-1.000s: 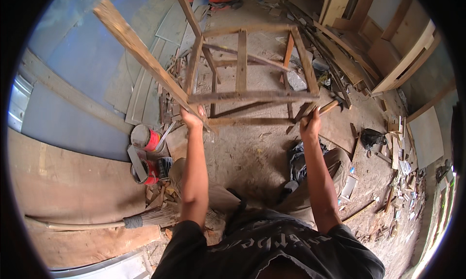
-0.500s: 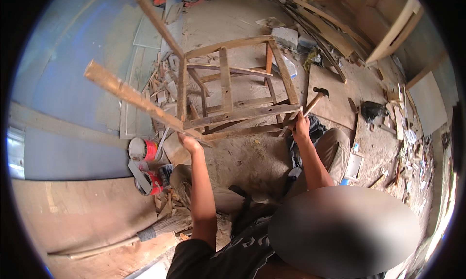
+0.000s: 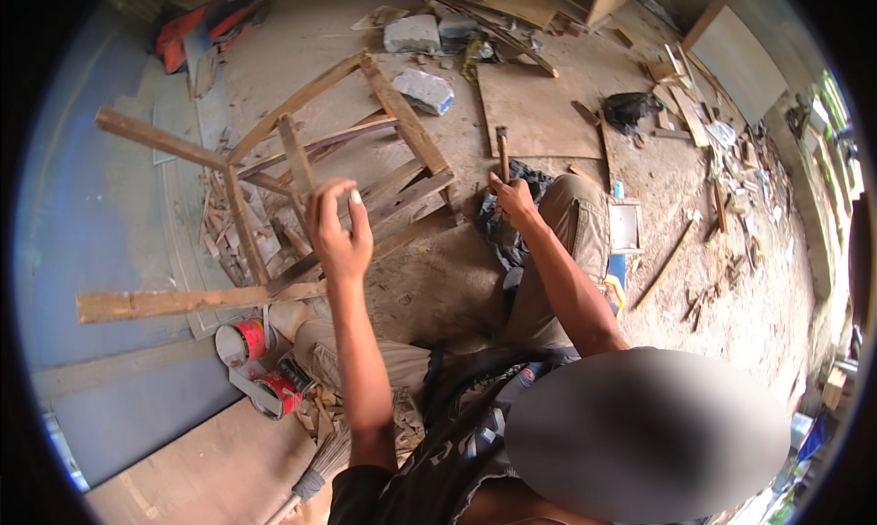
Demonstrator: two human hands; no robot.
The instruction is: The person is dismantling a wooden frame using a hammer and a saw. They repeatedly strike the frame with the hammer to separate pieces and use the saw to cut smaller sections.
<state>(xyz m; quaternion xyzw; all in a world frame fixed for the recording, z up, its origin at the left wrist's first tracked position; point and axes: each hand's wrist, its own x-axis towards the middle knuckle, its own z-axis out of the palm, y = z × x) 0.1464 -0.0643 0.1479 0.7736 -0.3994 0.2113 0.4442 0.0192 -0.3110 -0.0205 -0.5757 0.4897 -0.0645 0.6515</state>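
Note:
A wooden chair frame [image 3: 236, 216] lies on its side on the floor before me, two long posts pointing left. My left hand [image 3: 340, 237] is raised in front of its slats, thumb and fingers curved but apart, and nothing shows between them. Part of the frame is hidden behind that hand. To the right of the frame, my right hand [image 3: 514, 201] grips a hammer [image 3: 502, 149] by its handle, head up and clear of the wood.
Red-labelled cans [image 3: 241, 341] stand at my left beside wood scraps and a broom [image 3: 315, 477]. A plywood sheet [image 3: 534, 114], concrete blocks [image 3: 411, 34] and a black plastic bag [image 3: 630, 112] lie farther off. Debris litters the right side.
My left hand has let go of the chair frame's post and risen. My right hand has drawn away from the frame's corner, still with the hammer. The view has turned to the right.

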